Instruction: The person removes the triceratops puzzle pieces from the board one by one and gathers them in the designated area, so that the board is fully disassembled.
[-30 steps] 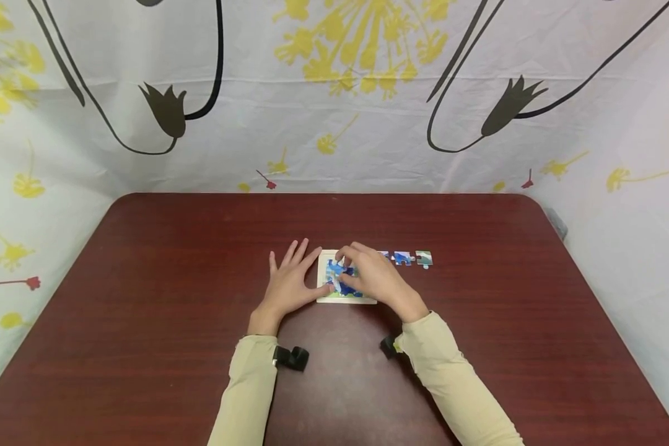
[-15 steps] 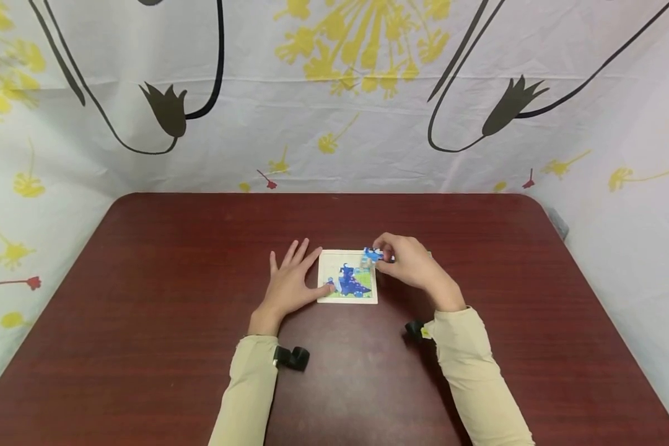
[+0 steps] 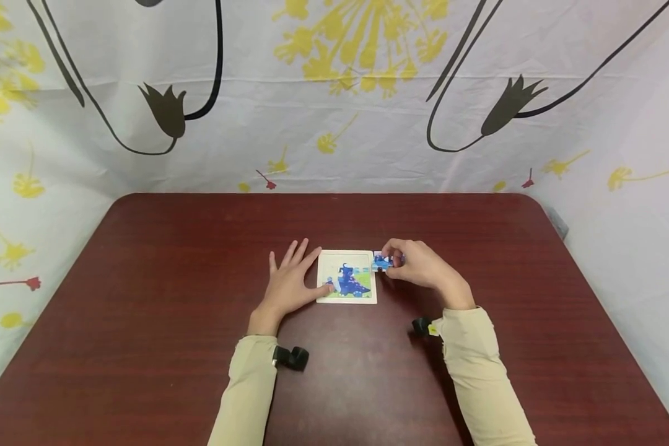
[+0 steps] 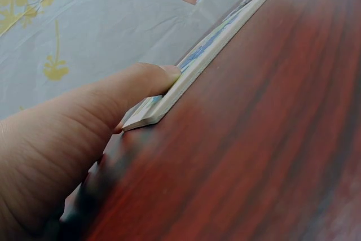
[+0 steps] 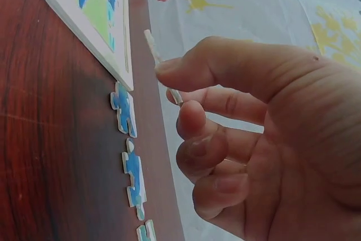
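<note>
1. Head view: on the reddish-brown wood-grained table (image 3: 201,279), a square pale-rimmed puzzle tray (image 3: 357,301) lies flat before you. Its lower part carries a blue cartoon dinosaur over green; the upper part shows mostly bare, pale backing. Your left hand (image 3: 288,284) is spread beside the tray, thumb over its left side. Your right hand (image 3: 426,267) pinches a small blue jigsaw piece (image 3: 379,265) at the tray's right edge.

2. Left wrist view: your left thumb rests on the tray, which sits level on the table. The right hand shows only in part at the top, and you cannot tell its grip well from here.

3. Right wrist view: your right grip closes thumb and fingers on the piece, seen edge-on and apart from the table. Three loose blue-and-white jigsaw pieces (image 5: 133,173) lie in a line from the tray's corner, the last one cut off by the frame. The step in hand looks like carrying one piece between tray and row. The next move likely calls for a steady pinch and a level approach that doesn't nudge those neighbours, with your left thumb bracing the tray.
</note>
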A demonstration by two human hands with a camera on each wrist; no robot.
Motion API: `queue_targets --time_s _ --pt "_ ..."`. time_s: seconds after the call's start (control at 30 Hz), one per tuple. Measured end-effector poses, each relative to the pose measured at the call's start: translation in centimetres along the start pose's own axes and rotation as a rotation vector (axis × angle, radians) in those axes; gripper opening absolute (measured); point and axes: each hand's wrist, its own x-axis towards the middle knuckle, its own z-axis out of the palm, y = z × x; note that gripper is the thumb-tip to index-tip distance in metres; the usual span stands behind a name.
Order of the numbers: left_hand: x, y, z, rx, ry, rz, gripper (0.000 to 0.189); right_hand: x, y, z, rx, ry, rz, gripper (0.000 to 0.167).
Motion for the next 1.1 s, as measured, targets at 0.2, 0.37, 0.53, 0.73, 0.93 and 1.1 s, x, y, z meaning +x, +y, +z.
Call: queue_targets --time_s 0.2,0.37,0.53,0.73,0.93,1.1 --pt "-0.07 0.03 -0.04 0.005 -0.004 -0.003 0.088 -0.17 0.29 -0.19 0.005 -0.060 0.043 0.024" --pt "-0.01 -0.03 -0.03 0.003 -0.004 -0.009 0.088 -0.42 0.64 -0.23 0.018 -0.109 0.067 0.024" --pt "0.03 -0.03 0.01 -0.001 -0.002 -0.013 0.088 -0.48 0.84 -0.05 0.018 -0.113 0.076 0.023" --pt "0.03 0.00 0.01 0.005 -0.006 -0.008 0.088 -0.48 0.75 0.17 0.034 -0.127 0.077 0.024" --pt "0.05 -0.04 0.01 -0.001 0.003 0.000 0.088 -0.39 0.71 0.26 0.025 -0.124 0.070 0.024" --pt "0.09 -0.11 0.03 0.004 -0.001 -0.004 0.088 -0.26 0.80 0.46 0.002 -0.118 0.052 0.022"
